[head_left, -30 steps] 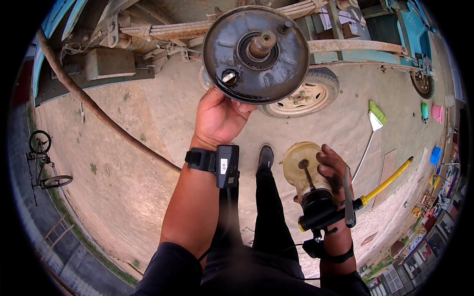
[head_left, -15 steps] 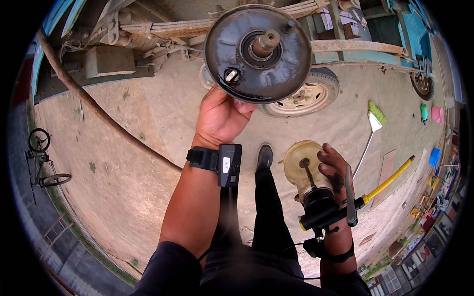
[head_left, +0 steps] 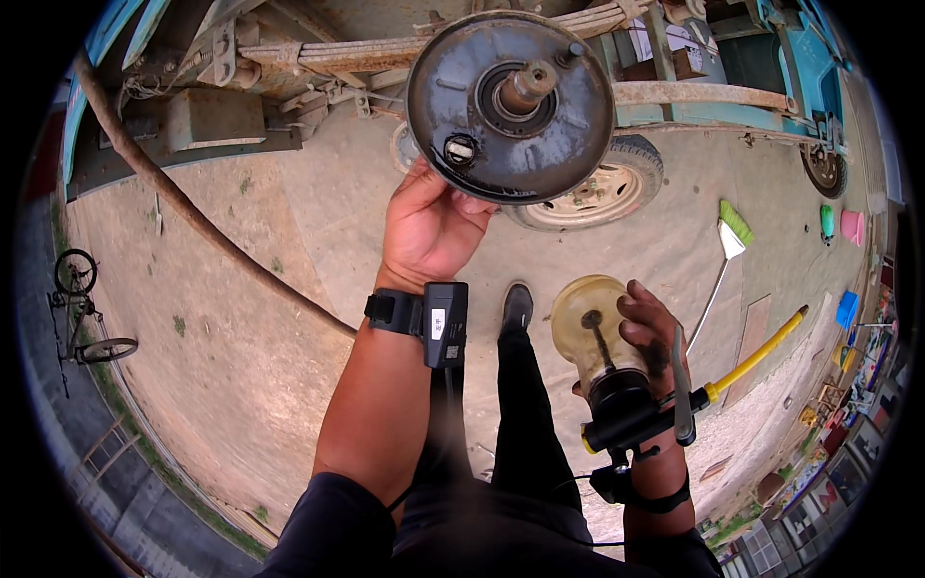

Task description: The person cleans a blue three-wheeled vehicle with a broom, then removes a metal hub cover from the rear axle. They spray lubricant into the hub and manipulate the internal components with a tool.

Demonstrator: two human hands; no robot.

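A dark, oil-wet round metal plate (head_left: 491, 106) stands in front of me at the top, with a rusty stub axle (head_left: 527, 89) at its middle. Low on its face is a small oval hole (head_left: 461, 149) with something pale inside. My left hand (head_left: 434, 223) grips the plate's lower rim; its fingertips go out of sight behind the edge. Lower right, my right hand (head_left: 650, 332), its fingers blackened, is wrapped round the cloudy yellowish cup (head_left: 588, 313) of a black lever-type fluid gun (head_left: 626, 419). A yellow tube (head_left: 752, 358) runs from the gun up to the right.
Rusty leaf springs (head_left: 328, 53) and a blue vehicle frame (head_left: 713, 116) span the top. A spare wheel (head_left: 617, 188) lies below the plate. At left a brown pole (head_left: 212, 231) slants down. A green broom (head_left: 735, 223) is at right, a bicycle (head_left: 82, 323) far left.
The plate appears slightly farther right against the frame behind it, with my left hand still at its rim. My right hand and the fluid gun have barely moved.
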